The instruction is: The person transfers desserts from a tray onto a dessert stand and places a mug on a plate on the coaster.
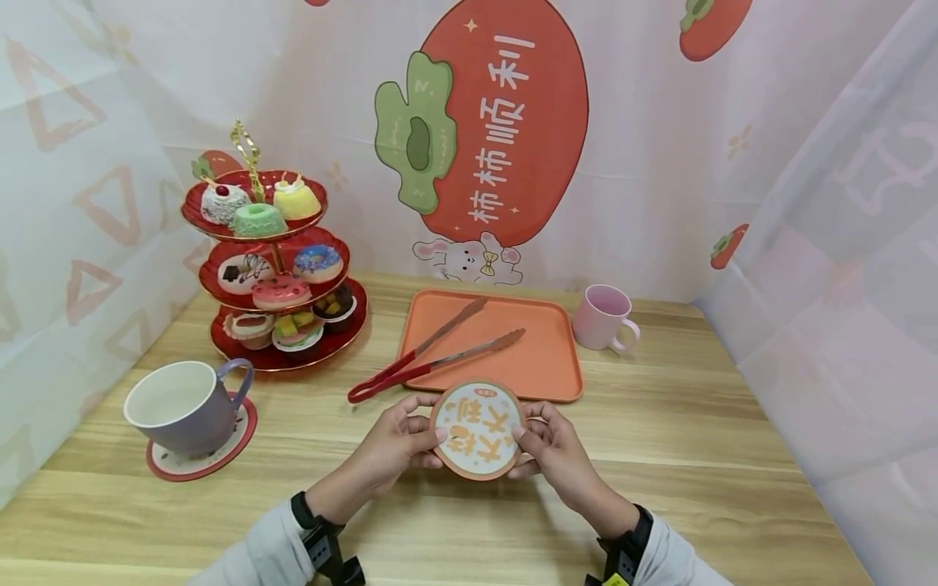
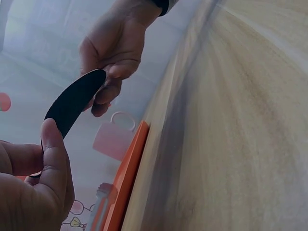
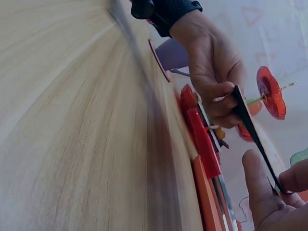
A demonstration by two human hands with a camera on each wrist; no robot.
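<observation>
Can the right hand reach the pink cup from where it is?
Probably yes. The pink cup stands on the table ahead of the right hand, with only bare wood between them. But that hand and the left hand both hold the round coaster, so it must let go first.

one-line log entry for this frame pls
left hand: pinches coaster | right hand: pinches coaster | coaster: held above table | tongs: on tray

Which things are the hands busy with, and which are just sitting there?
Busy with:
round coaster, pinched by left hand and right hand

Just sitting:
tongs on orange tray
pink mug
purple cup on red coaster
cake stand
</observation>
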